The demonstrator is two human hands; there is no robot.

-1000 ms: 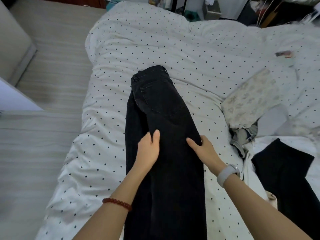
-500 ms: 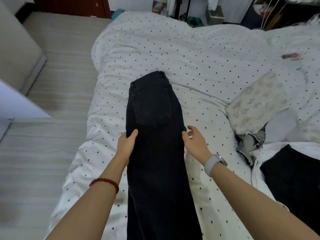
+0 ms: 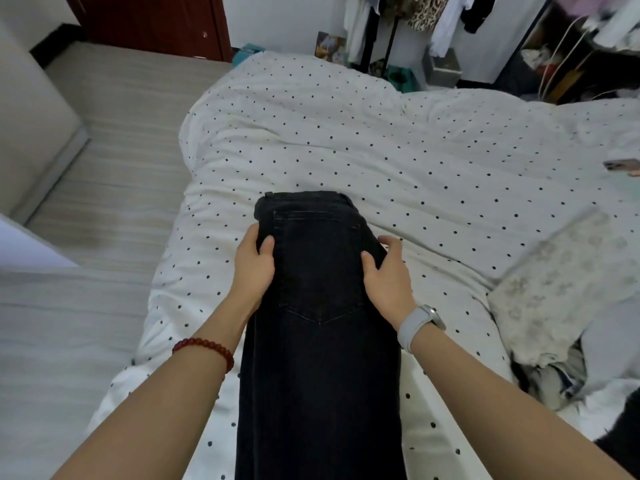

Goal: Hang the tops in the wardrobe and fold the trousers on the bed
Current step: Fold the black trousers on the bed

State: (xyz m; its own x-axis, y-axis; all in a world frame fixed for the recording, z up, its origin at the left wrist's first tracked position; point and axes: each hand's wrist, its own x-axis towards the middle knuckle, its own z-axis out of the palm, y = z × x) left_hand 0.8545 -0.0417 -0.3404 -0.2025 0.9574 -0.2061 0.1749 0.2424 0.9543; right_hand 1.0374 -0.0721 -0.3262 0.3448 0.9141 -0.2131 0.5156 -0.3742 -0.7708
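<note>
Trousers [image 3: 322, 341], black denim folded lengthwise into a long narrow strip, lie on the bed [image 3: 381, 140], a puffy white dotted duvet with bare cover beyond the waistband. Left hand [image 3: 252, 268] and right hand [image 3: 388, 275] grip the side edges, thumbs on top.

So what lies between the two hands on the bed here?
In the head view, only the black jeans: their seat with a back pocket fills the stretch between the left hand and the right hand, each gripping a side edge.
</note>
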